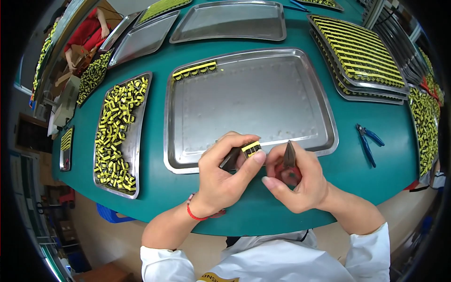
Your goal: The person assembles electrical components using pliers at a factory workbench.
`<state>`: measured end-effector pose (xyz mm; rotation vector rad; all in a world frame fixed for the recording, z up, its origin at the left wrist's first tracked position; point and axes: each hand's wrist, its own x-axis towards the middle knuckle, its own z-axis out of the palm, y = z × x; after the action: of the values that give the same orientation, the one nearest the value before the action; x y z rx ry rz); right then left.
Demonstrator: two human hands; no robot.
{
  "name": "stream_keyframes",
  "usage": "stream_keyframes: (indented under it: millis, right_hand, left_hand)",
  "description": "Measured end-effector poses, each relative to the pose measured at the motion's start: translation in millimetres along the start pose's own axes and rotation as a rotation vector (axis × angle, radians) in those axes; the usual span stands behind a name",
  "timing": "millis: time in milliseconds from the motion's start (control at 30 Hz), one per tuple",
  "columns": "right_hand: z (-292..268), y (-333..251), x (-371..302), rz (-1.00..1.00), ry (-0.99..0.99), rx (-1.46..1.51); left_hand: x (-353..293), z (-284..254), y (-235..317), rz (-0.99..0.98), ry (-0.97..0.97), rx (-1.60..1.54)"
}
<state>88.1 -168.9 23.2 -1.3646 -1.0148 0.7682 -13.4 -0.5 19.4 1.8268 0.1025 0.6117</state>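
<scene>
Near the front edge of the large metal tray [253,113], my left hand [228,174] pinches a few small yellow-topped black components [251,148] side by side between thumb and fingers. They look like small transformers. A dark, flat-sided piece shows under those fingers, and I cannot make out what it is. To its right, my right hand [300,183] is closed around a tool with dark pointed jaws [289,155], which looks like pliers; its handles are mostly hidden in the palm. A short row of the same components [194,71] lies along the large tray's far left corner.
On the left, a narrow tray [136,150] holds a heap of loose yellow-black components [112,136]. Blue-handled cutters [366,143] lie on the green table [300,207] at right. Stacked trays with full rows [357,51] stand at back right. A co-worker's arm [102,21] shows far left.
</scene>
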Motion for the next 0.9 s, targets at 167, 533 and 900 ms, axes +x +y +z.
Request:
stream_keyframes:
  millis: [167, 533, 900]
  right_hand:
    - [8.8, 12.4, 10.6, -0.413, 0.364, -0.469]
    - [10.1, 8.3, 0.7, -0.289, 0.24, -0.283]
    - [16.8, 7.2, 0.2, -0.103, 0.195, -0.311]
  left_hand:
    - [-5.4, 14.0, 9.6, -0.137, -0.046, -0.235]
    - [6.5, 6.5, 7.3, -0.597, 0.102, -1.203]
    - [-5.6, 10.3, -4.4, -0.249, -0.243, -0.769]
